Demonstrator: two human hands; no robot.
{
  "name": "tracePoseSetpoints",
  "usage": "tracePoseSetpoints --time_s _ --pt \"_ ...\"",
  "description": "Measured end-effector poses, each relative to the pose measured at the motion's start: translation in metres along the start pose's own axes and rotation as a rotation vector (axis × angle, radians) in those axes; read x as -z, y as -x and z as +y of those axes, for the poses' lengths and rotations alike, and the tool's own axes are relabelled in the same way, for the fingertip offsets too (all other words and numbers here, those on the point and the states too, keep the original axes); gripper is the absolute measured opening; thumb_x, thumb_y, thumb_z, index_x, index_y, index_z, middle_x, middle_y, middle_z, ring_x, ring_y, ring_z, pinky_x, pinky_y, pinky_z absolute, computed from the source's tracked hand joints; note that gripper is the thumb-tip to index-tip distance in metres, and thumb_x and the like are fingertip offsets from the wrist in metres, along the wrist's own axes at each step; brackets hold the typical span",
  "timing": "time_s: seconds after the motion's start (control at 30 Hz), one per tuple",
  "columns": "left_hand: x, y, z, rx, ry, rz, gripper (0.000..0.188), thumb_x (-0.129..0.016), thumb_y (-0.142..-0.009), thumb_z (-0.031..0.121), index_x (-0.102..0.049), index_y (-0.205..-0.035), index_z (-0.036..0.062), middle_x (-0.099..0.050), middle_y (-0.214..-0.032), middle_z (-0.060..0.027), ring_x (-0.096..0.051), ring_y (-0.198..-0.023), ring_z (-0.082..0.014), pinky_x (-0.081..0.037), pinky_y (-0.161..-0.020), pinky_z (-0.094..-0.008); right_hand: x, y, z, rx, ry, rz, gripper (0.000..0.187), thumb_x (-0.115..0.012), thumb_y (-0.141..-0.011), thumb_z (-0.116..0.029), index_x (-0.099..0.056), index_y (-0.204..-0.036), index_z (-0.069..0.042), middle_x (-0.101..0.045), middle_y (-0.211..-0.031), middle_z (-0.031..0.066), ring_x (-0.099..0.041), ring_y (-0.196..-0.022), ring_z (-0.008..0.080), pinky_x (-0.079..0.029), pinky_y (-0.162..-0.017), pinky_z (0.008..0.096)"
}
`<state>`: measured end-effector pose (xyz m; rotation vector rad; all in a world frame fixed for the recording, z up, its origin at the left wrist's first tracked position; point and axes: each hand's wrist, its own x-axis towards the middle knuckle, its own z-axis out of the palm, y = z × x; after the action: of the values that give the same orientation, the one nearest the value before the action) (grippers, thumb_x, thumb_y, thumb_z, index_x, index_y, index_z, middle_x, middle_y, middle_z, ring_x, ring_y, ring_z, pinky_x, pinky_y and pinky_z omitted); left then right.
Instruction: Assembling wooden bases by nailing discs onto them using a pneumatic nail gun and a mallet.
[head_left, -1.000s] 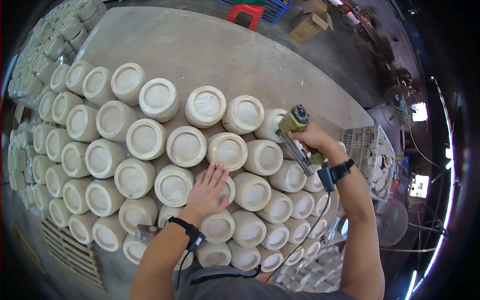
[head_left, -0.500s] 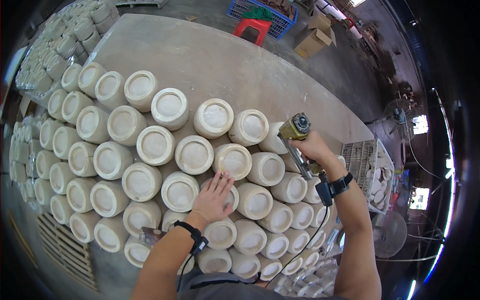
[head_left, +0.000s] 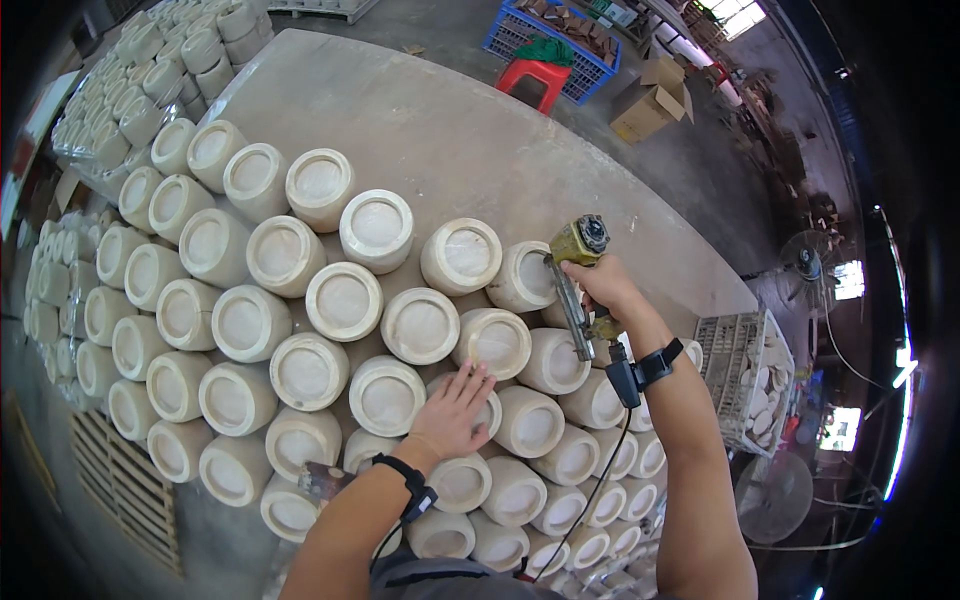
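Pale, barrel-shaped wooden pieces (head_left: 240, 322), each with a rimmed round recess on top, stand packed in rows on the table. My left hand (head_left: 450, 412) lies flat across one of them, fingers spread, fingertips at the rim of the piece (head_left: 492, 343) beyond it. In my right hand (head_left: 604, 284) is a yellow-green nail gun (head_left: 578, 240), gripped by its handle, with its long metal magazine slanting toward me. The gun overlaps the right edge of a wooden piece (head_left: 522, 275); I cannot tell whether it touches.
The table (head_left: 430, 125) stretches beyond the rows. At its right stands a crate (head_left: 732, 380) of pale discs. Past the far edge are a red stool (head_left: 535, 82), a blue basket (head_left: 590, 75) and a cardboard box (head_left: 645, 110). A wooden pallet (head_left: 125, 480) lies low at left.
The whole view has shifted, so the table and pieces appear further right and lower. My right hand has moved the nail gun left across the rows. My left hand rests on the same piece.
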<state>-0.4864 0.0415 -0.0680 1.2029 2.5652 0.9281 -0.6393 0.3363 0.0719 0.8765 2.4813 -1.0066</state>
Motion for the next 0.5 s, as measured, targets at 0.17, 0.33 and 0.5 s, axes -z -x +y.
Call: tracePoseSetpoints --time_s 0.17,0.33,0.5 --pt "-0.001 0.000 0.001 0.001 0.020 0.001 0.084 -0.063 -0.081 0.036 -0.042 -0.154 0.0016 -0.033 -0.164 -0.0228 -0.030 -0.152 -0.0417 -0.033 -0.119 -0.0519 0.001 0.004 -0.005 -0.017 0.010 -0.014 0.041 -0.078 -0.090 -0.032 -0.064 -0.072 0.001 -0.060 -0.060 0.0069 -0.057 -0.044 0.0179 -0.047 -0.042 0.0343" --pt "-0.002 -0.001 0.000 0.008 0.018 0.001 0.083 -0.063 -0.081 0.036 -0.042 -0.153 0.0011 -0.033 -0.164 -0.0233 -0.031 -0.152 -0.0424 -0.033 -0.119 -0.0519 0.001 0.005 -0.010 -0.060 0.063 -0.029 0.032 -0.076 -0.090 -0.028 -0.068 -0.079 0.001 -0.060 -0.059 0.0049 -0.057 -0.045 0.0150 -0.046 -0.040 0.0329" --pt "-0.002 0.000 0.001 -0.002 0.003 -0.004 0.085 -0.064 -0.081 0.037 -0.040 -0.154 0.0007 -0.032 -0.164 -0.0243 -0.028 -0.152 -0.0430 -0.033 -0.119 -0.0520 0.000 0.026 -0.003 -0.056 0.059 -0.235 0.029 -0.075 -0.091 -0.028 -0.071 -0.084 0.001 -0.060 -0.057 0.0048 -0.057 -0.043 0.0153 -0.045 -0.042 0.0335"
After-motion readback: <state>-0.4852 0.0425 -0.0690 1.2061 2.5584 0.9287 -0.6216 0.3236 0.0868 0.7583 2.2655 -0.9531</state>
